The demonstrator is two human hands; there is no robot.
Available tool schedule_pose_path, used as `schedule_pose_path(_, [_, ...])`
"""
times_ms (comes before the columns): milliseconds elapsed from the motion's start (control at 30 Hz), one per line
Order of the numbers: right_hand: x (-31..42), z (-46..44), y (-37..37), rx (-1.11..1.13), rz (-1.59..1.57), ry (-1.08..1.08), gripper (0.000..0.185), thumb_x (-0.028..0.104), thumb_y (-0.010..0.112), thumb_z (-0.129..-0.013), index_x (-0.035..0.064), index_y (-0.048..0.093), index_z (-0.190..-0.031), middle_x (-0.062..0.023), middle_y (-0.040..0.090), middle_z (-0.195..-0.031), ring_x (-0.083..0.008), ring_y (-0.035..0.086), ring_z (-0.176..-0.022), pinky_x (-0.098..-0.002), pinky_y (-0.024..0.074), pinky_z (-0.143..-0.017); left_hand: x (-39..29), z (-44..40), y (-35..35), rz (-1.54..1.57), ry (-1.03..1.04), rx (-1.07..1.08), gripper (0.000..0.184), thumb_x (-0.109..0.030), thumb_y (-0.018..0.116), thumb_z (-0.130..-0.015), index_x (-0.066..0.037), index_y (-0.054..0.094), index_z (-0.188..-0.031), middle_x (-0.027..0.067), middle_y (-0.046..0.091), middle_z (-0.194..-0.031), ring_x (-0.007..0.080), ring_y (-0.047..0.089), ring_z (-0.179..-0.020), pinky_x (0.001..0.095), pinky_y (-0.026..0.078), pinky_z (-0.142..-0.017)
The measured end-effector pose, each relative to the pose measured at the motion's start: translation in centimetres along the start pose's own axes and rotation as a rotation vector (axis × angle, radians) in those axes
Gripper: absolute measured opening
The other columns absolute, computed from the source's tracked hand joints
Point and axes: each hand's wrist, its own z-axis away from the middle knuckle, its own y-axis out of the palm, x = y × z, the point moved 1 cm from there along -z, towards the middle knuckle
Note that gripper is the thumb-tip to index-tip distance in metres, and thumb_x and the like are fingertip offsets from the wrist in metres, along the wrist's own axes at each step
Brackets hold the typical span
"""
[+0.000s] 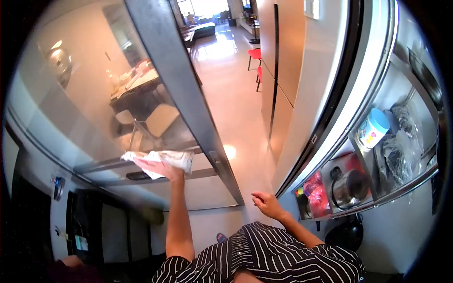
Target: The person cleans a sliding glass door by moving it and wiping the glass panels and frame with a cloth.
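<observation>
My left hand [158,166] lies on a crumpled white cloth [181,159] and holds it against the crossbar of a glass door [141,89]. Its fingers stretch over the cloth, beside a dark recessed handle [138,175]. In front of my body, my right hand [267,205] hangs in the air near the doorway, empty, with its fingers loosely bent and slightly apart. The door's grey metal upright [184,85] rises to the right of my left hand.
On the right, shelves [373,188] hold a blue-lidded tub [374,127], clear plastic bags [401,155], a metal pot [350,187] and a red packet [317,195]. Red stools [255,54] stand down the hallway. Behind the glass are a chair [162,120] and a table [141,85].
</observation>
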Motion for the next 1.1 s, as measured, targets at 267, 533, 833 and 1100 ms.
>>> schedule_pose_path(267, [2.8, -4.9, 0.0, -0.07, -0.012, -0.099, 0.036, 0.015, 0.06, -0.083, 0.0017, 0.056, -0.116, -0.0194, 0.064, -0.094, -0.0319, 0.065, -0.08, -0.0378, 0.0514, -0.07, 6.6, 1.3, 0.8, -0.322, 0.067, -0.05, 0.074, -0.042, 0.047, -0.092, -0.001, 0.015, -0.145, 0.0207, 0.019, -0.148, 0.0343, 0.023, -0.137, 0.0432, 0.022, -0.113])
schedule_pose_path(533, [14.6, -13.6, -0.7, -0.366, 0.025, -0.766, 0.077, 0.024, 0.071, -0.077, -0.0062, 0.031, -0.135, -0.0258, 0.042, -0.13, -0.0374, 0.044, -0.118, -0.0411, 0.0342, -0.102, 5.6, 1.6, 0.6, -0.317, 0.113, -0.056, 0.068, -0.033, 0.045, -0.094, 0.001, 0.014, -0.145, 0.0199, 0.017, -0.149, 0.0325, 0.023, -0.137, 0.043, 0.021, -0.113])
schedule_pose_path(833, [18.9, -17.1, 1.6, -0.143, -0.231, -0.71, 0.095, 0.019, 0.077, -0.075, -0.0063, 0.014, -0.141, -0.0248, 0.032, -0.141, -0.0318, 0.035, -0.131, -0.0364, 0.0306, -0.106, 5.1, 1.4, 0.2, -0.163, 0.152, -0.051, 0.078, -0.048, 0.045, -0.091, -0.002, 0.013, -0.145, 0.0217, 0.017, -0.149, 0.035, 0.024, -0.136, 0.0468, 0.021, -0.112])
schedule_pose_path(1100, [18.5, -17.9, 2.0, -0.036, -0.291, -0.726, 0.086, 0.022, 0.076, -0.076, -0.0022, 0.021, -0.138, -0.029, 0.047, -0.125, -0.0383, 0.052, -0.115, -0.0397, 0.0424, -0.095, 4.7, 1.2, -0.4, 0.0, 0.276, 0.003, 0.09, -0.063, 0.043, -0.086, -0.009, 0.005, -0.148, 0.0217, 0.011, -0.149, 0.0367, 0.019, -0.138, 0.0492, 0.019, -0.112])
